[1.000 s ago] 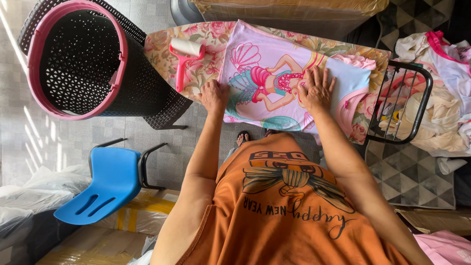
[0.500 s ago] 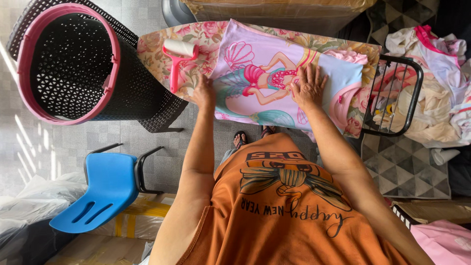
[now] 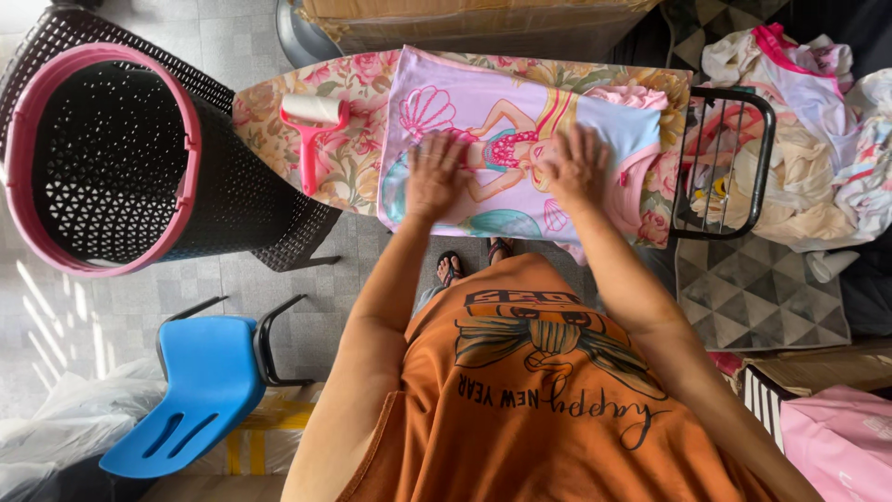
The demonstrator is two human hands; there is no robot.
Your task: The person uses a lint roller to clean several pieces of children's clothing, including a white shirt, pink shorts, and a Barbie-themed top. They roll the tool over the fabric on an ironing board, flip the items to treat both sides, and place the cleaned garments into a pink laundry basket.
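Garment (image 3: pixel 520 139): pale purple, mermaid print, spread flat on a floral board (image 3: pixel 353 158). Left hand (image 3: pixel 435 177): open, palm pressed flat on the garment's near part. Right hand (image 3: pixel 576 165): open, fingers spread, laid flat on the garment, just beside the left. Lint roller (image 3: pixel 312 130): pink, lying on the board left of the left hand. Basket (image 3: pixel 102 158): black, pink-rimmed, further left. Clothes pile (image 3: pixel 818 149): right of the right hand, beyond a wire rack (image 3: pixel 723 163).

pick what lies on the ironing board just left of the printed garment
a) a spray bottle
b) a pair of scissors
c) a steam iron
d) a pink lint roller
d, a pink lint roller with a white roll lies on the floral ironing board, left of the printed garment that both hands press on.
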